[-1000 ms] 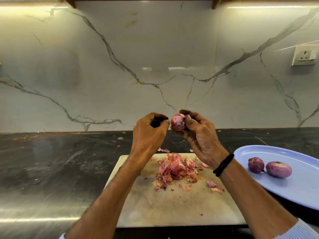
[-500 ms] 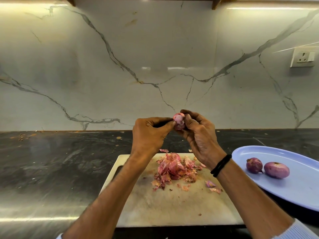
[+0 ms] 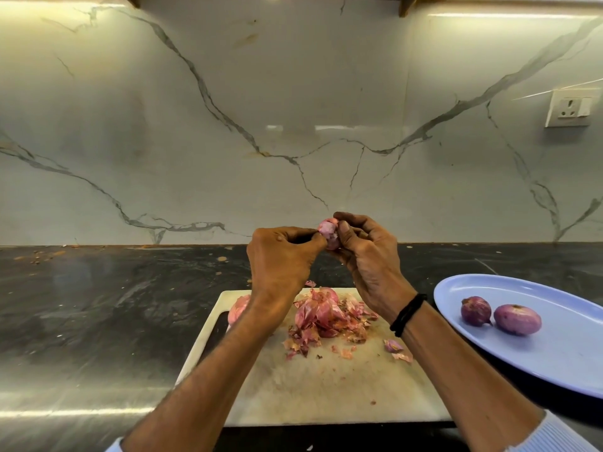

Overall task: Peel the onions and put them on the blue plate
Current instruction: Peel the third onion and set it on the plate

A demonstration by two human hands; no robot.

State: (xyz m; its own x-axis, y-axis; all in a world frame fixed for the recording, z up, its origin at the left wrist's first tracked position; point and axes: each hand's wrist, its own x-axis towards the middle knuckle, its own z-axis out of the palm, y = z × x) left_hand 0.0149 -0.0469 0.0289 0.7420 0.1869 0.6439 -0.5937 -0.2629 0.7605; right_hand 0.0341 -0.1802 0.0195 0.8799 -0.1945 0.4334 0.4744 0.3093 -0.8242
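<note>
The right hand holds a small pinkish onion, fingers and thumb curled round it, lifted above the far edge of the cutting board. The left hand has closed the small gap it kept a second ago. Then its curled fingers stood just off the onion; now its thumb and forefinger pinch against the onion's left side. They seem to be on a flap of skin, though the pinch itself is too small to make out. The right hand's hold and the onion's height look unchanged over that second.

I read this as a fresh pull beginning, so the onion is mid-peel: pale flesh shows in patches, with skin left to strip.

Below the hands, the heap of peelings lies on the board as it did, with no new piece added. A pale pink rounded thing shows beside the left wrist at the board's left edge; I cannot tell whether it is an onion or loose skin.

To the right, on the dark tabletop, the blue plate carries two peeled onions just beside each other, the same count as a second ago. Two seem delivered, and a third is in hand and not yet ready to go across.
</note>
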